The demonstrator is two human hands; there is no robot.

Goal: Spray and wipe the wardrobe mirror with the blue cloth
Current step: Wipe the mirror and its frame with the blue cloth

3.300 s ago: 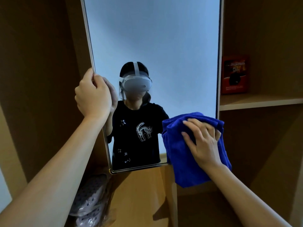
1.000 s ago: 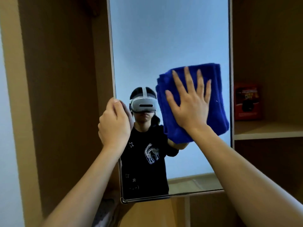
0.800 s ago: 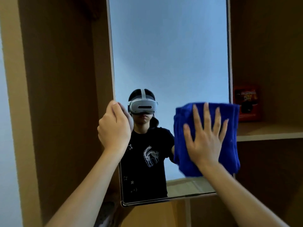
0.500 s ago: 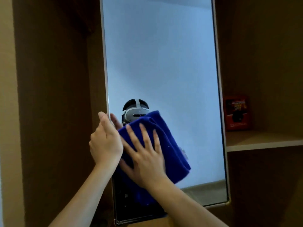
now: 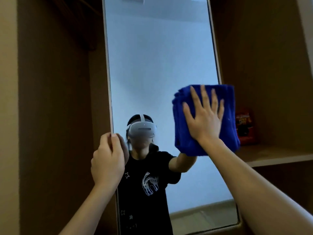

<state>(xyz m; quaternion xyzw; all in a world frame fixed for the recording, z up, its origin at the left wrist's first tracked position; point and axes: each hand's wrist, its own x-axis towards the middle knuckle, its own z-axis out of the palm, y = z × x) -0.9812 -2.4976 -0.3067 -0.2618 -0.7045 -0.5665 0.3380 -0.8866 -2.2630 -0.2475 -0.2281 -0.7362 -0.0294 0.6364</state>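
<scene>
Item, my right hand (image 5: 204, 122): fingers straight and spread, palm flat on the blue cloth (image 5: 205, 119), pressing it to the glass and gripping nothing; it sits at about 3 o'clock in my view. Item, blue cloth: folded into a thick pad, lying against the wardrobe mirror (image 5: 160, 68) at its right margin, its far side lapping over the right frame edge toward 3 o'clock. Item, my left hand (image 5: 108, 160): fingers curled round the mirror's left edge at about 8 o'clock, thumb side toward me, steadying the panel. Item, wardrobe mirror: tall, upright, filling the centre from 12 o'clock down to 6 o'clock, set between brown wardrobe panels; no streaks or droplets can be made out in this light. Item, red box (image 5: 244, 127): standing on the shelf (image 5: 277, 154) just beyond the cloth at 3 o'clock. Item, spray bottle: not in view. Risks, as I judge them: a flat palm holds the pad by pressure alone, so easing off could let the folds slip and fall; a stroke carried further right could run off the glass and knock the red box; a hard push on the right side could swing or flex the panel against my left grip; my left fingers on the glass edge may leave prints there and shield that strip from wiping.
</scene>
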